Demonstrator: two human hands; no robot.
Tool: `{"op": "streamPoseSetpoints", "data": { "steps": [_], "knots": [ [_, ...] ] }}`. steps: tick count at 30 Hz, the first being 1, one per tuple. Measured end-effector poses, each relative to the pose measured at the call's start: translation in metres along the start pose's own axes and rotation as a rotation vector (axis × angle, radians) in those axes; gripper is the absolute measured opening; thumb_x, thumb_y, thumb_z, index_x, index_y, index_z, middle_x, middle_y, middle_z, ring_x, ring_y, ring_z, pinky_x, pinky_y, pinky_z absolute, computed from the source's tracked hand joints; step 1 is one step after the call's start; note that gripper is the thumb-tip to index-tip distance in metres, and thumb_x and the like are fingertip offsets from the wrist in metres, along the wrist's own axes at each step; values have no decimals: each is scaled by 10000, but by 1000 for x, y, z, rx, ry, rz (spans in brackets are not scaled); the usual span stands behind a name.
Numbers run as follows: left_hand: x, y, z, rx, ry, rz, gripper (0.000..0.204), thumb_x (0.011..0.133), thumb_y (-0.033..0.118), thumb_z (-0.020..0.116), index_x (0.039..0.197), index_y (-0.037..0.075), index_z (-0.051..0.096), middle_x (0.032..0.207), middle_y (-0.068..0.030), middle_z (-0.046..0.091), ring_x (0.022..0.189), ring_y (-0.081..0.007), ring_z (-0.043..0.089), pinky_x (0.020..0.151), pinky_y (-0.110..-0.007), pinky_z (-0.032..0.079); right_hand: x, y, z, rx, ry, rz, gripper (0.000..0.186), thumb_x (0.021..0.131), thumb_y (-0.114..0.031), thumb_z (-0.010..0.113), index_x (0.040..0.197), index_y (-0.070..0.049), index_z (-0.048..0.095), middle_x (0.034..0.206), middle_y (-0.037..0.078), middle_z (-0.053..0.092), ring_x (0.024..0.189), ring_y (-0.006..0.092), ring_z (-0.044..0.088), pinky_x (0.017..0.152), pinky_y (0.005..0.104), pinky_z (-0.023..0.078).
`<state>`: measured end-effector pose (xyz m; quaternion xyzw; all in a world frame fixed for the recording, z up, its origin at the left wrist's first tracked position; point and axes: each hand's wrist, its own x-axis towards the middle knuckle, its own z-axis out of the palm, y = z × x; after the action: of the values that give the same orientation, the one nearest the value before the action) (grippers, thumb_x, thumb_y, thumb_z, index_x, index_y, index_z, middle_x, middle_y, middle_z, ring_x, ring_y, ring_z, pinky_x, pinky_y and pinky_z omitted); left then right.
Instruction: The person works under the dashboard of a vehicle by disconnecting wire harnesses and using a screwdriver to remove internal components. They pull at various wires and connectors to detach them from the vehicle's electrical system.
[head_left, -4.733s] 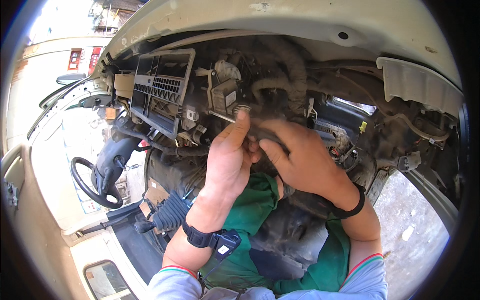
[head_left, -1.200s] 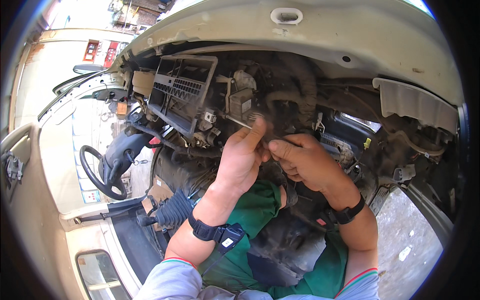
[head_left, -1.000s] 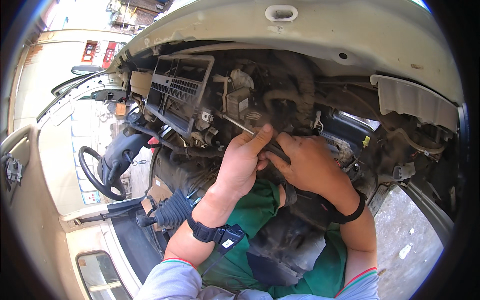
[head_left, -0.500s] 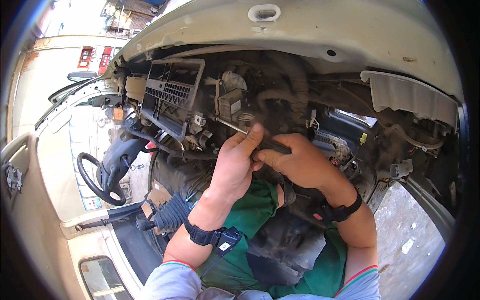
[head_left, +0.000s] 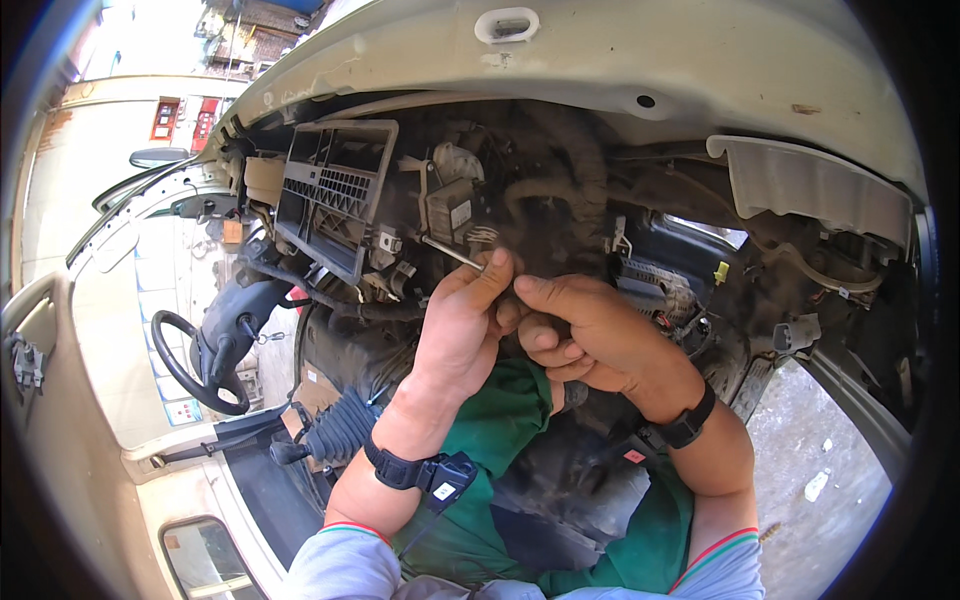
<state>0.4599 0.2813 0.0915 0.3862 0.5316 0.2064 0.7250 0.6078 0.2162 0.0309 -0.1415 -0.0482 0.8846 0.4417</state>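
My left hand (head_left: 465, 320) pinches the long metal shaft of a screwdriver (head_left: 450, 250) between thumb and fingers. The shaft's tip points up and left, close to a dark box-shaped unit (head_left: 450, 210) with a white label; I cannot tell whether it touches anything. Against the left fingertips, my right hand (head_left: 590, 330) is closed, with its fingers curled and thumb stretched over them. It wraps around the place where the screwdriver's handle runs, and it hides that handle.
A black slatted frame (head_left: 332, 200) stands left of my hands, above a steering wheel (head_left: 200, 362) and a gear lever boot (head_left: 345, 425). Pale body metal (head_left: 640, 60) arches across the top. Loose wires and a yellow connector (head_left: 721, 271) hang at the right.
My right hand has rolled over: the dark handle showed in it before and is now covered by curled fingers. My left hand stays on the shaft, and the view has shifted slightly.
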Motion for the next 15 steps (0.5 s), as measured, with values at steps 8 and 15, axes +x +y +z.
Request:
{"op": "streamPoseSetpoints", "data": {
  "steps": [8,15],
  "knots": [
    [2,-1,1,80,39,10,264,1012,249,531,1028,-1,616,819,-20,616,641,-83,529,584,-222,403,3,8,5,-1424,393,-620,287,931,-270,590,928,16,564,636,132,606,550,270,621,506,372,461],
    [2,-2,1,-3,12,54,244,1010,223,537,1035,-10,604,840,-43,623,700,-97,570,616,-231,429,2,11,-2,-1440,460,-858,312,958,-306,565,941,5,570,591,113,576,532,256,608,481,369,443]
  ]
}}
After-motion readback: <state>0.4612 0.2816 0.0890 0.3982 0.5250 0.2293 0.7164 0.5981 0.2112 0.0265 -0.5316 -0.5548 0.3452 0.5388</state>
